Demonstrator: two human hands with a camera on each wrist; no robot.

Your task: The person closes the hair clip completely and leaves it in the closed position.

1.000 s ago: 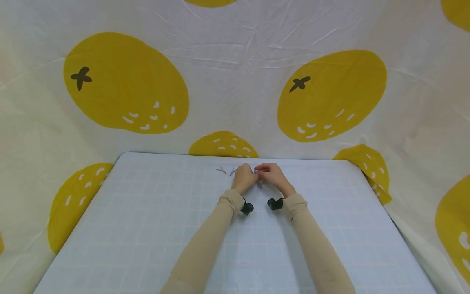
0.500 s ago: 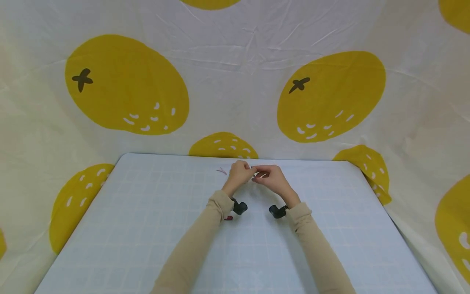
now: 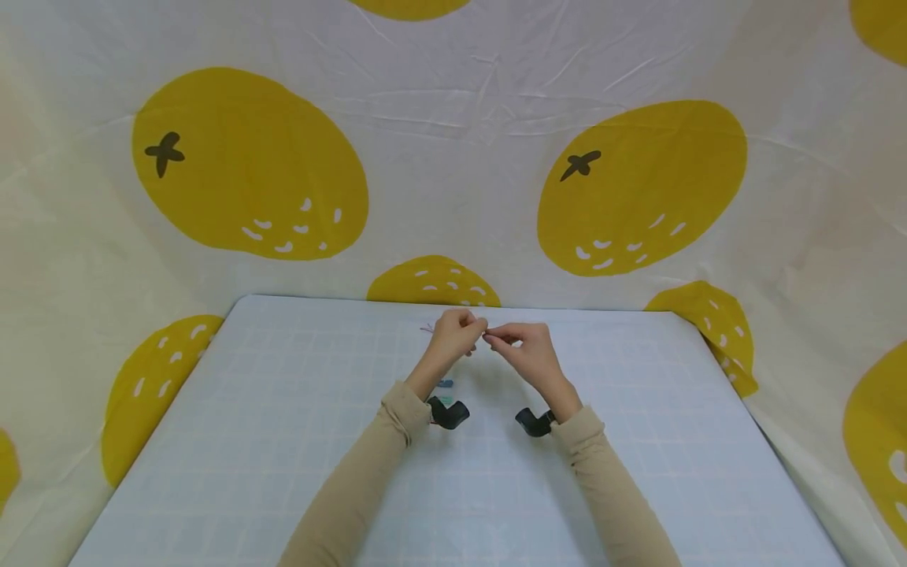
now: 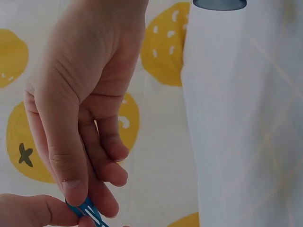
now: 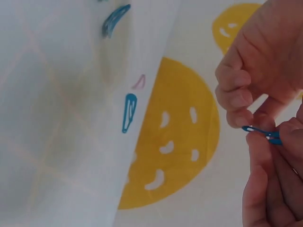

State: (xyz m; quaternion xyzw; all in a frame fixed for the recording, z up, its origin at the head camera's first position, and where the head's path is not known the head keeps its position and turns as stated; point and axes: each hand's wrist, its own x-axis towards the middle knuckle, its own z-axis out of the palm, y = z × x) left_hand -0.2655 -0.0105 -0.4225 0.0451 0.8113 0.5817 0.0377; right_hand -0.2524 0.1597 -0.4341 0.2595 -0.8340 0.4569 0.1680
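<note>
Both hands meet above the far part of the table, pinching a small blue snap hair clip [image 5: 274, 137] between them. My left hand [image 3: 452, 337] has its thumb and fingertips at one end, the other fingers curled. My right hand [image 3: 529, 351] pinches the other end with thumb and index finger. The left wrist view shows the hair clip [image 4: 86, 208] right at the fingertips, partly hidden by them. On the table lie another blue snap clip [image 5: 129, 113] and a pink clip [image 5: 139, 82], near the far edge.
A darker blue clip [image 5: 115, 21] lies farther from the edge in the right wrist view. Past my left wrist, a blue piece [image 3: 445, 383] and a green piece [image 3: 446, 400] show partly. The pale checked table [image 3: 298, 394] ends at a hanging cloth [image 3: 453, 189] with yellow fruit.
Both hands have lifted and drawn back slightly, with the left shifting leftward and covering the blue clip on the table. Blue and green pieces now show beside the left wrist.
</note>
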